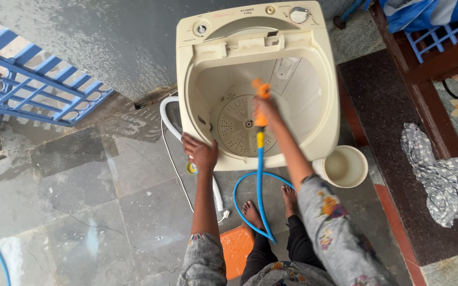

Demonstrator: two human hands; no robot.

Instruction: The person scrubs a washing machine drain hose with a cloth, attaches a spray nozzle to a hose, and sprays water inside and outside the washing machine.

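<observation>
Item: cream top-loading washing machine (314,132), lid up, tub looking empty of laundry. Right hand (265,110) is closing its grip around the orange nozzle (262,90) of a blue hose (260,180), aiming into the tub. Left hand (200,152) is gripping the machine's front rim. No water stream is showing. Cream bucket (345,167) is standing just beside; floor (80,175) is lying wet; rinsing apparently still under way.
</observation>
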